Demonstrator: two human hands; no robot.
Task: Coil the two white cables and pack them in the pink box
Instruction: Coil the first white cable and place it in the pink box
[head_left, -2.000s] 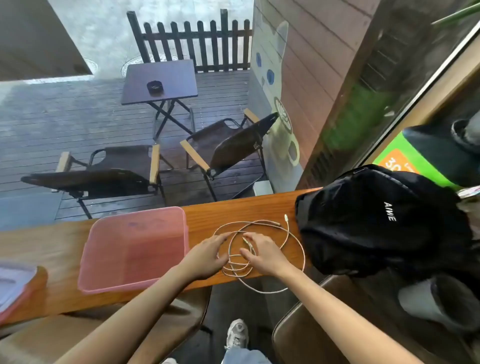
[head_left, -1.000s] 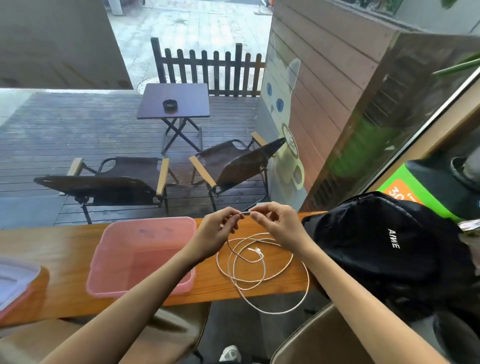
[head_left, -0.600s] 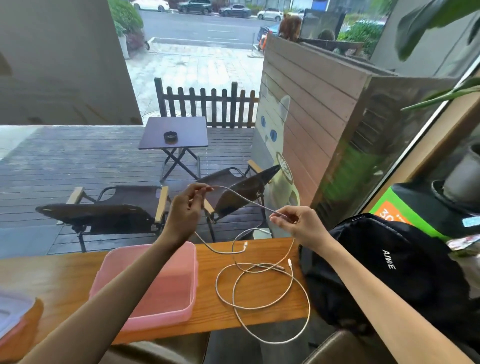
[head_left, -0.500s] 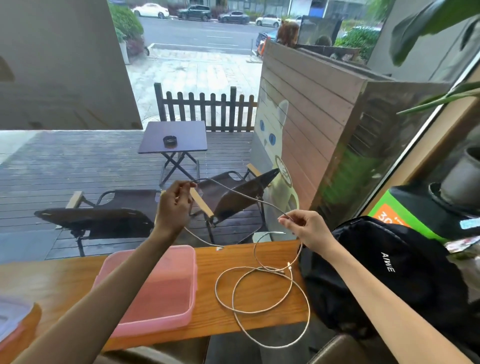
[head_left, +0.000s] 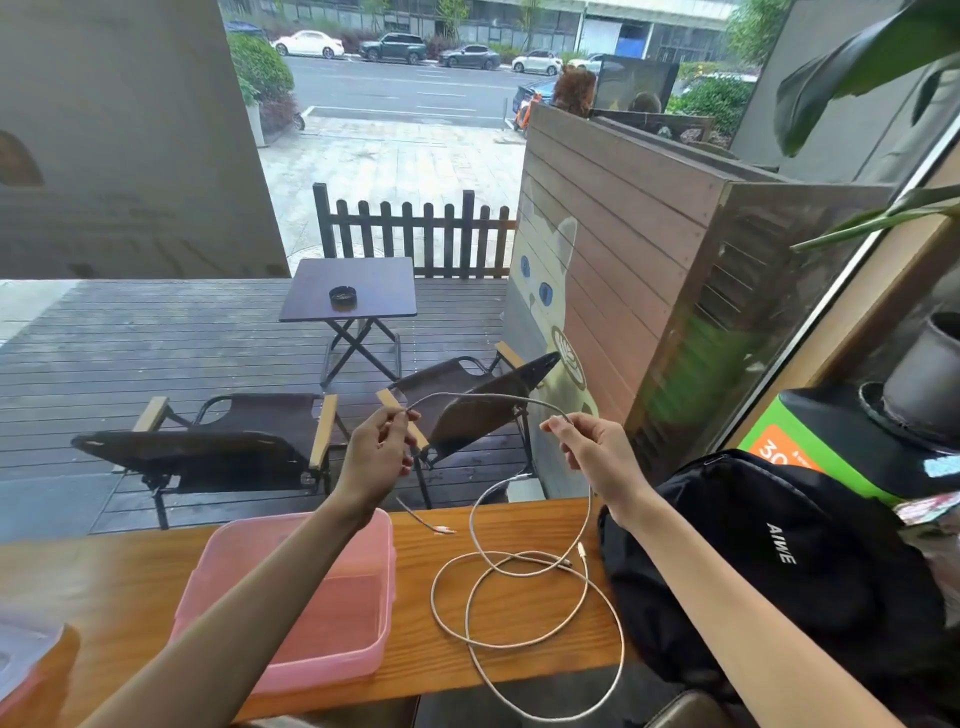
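Note:
My left hand (head_left: 376, 454) and my right hand (head_left: 592, 449) are raised above the wooden counter (head_left: 498, 530), each pinching one white cable (head_left: 483, 397) that arcs between them. From my left hand a short end hangs down, its plug (head_left: 444, 530) near the counter. From my right hand the cable drops into loose loops (head_left: 519, 603) on the counter, where a second white cable lies tangled with it; one loop hangs over the near edge. The open pink box (head_left: 363, 649) sits empty to the left of the loops.
A black backpack (head_left: 779, 561) fills the counter's right end, touching the loops' side. A pink lid (head_left: 21, 660) shows at the far left edge. Beyond the glass are deck chairs (head_left: 218, 447) and a small table. A brown stool seat (head_left: 685, 706) is below.
Both hands rose from the cable pile on the counter, lifting one cable and drawing apart; now they hold it slightly closer together with a slack arc between. The view tilted upward.

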